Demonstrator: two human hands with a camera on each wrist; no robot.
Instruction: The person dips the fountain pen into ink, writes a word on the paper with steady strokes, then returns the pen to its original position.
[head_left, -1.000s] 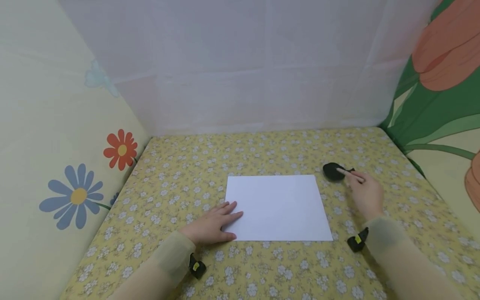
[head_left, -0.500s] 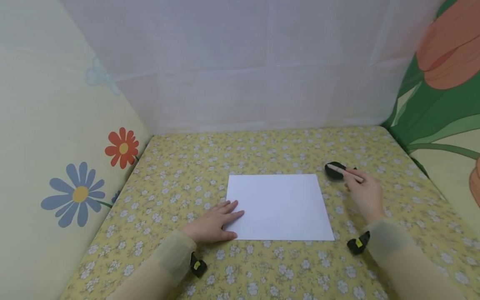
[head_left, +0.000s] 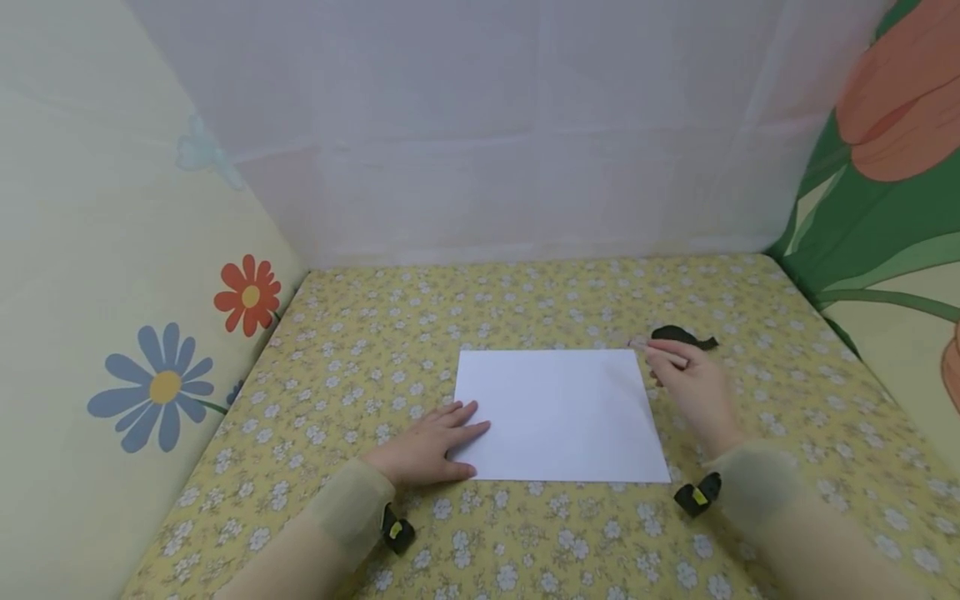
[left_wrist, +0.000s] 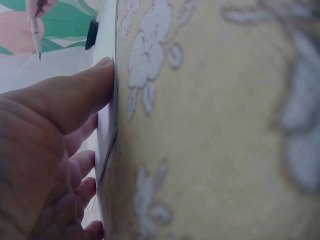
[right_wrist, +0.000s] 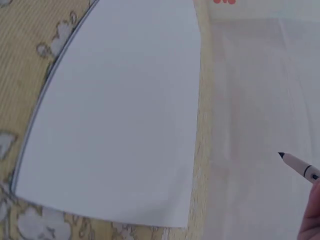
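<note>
A white sheet of paper [head_left: 558, 412] lies flat on the flowered cloth in the head view. My left hand [head_left: 427, 448] rests on its lower left corner with the fingers spread; the left wrist view has the thumb [left_wrist: 87, 87] along the paper's edge. My right hand [head_left: 697, 392] pinches a white pen [right_wrist: 300, 167] with a dark pointed tip, uncapped in the right wrist view. In the head view the pen lies over the sheet's upper right corner, its tip pointing left. In the right wrist view the paper bears no marks.
Just behind the right hand lies a black object [head_left: 678, 334] with a rounded body and a narrow tail. Yellow flowered cloth [head_left: 375, 333] covers the table. A pale curtain [head_left: 525, 167] hangs behind, and printed panels with large flowers [head_left: 165, 387] stand on both sides.
My right hand has moved left with the pen, from over the black object to the paper's upper right corner. The left hand has stayed on the paper.
</note>
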